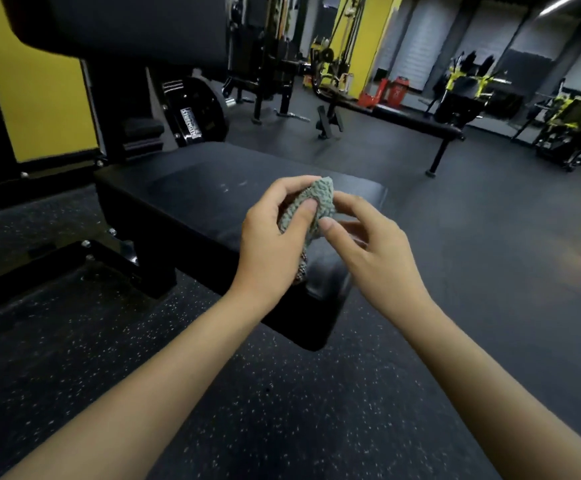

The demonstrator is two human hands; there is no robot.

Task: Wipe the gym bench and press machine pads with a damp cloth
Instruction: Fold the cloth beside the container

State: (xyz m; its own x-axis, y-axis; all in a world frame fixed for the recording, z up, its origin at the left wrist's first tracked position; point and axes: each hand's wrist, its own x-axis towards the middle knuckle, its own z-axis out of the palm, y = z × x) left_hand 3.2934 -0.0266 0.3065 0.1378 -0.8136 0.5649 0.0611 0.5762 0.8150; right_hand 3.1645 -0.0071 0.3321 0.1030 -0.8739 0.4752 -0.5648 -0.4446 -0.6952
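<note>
Both hands met above the seat pad (192, 188): the left hand (271, 237) gripped a bunched grey-green cloth (316, 202), while the right hand (368, 244) pinched its edge. Behind rose a black back pad (126, 26), a weight plate (195, 112) and a flat bench (417, 121) on the rubber floor (489, 237).

**One Head-Worn Wide-Angle View, Looking Forward and Down**

A single camera sits on the person's head and faces forward and down. Both forearms (178, 358) enter from the bottom edge and run up to mid-frame, where the left grip (271, 244) and right grip (372, 251) meet on a cloth (320, 199), close beneath the lens. Just beyond them lies the black seat pad (195, 188), seen from above and off one corner. The speckled floor (282, 410) fills the lower frame. The wide lens bends lines near the edges and takes in distant machines (462, 88) across the room.
</note>
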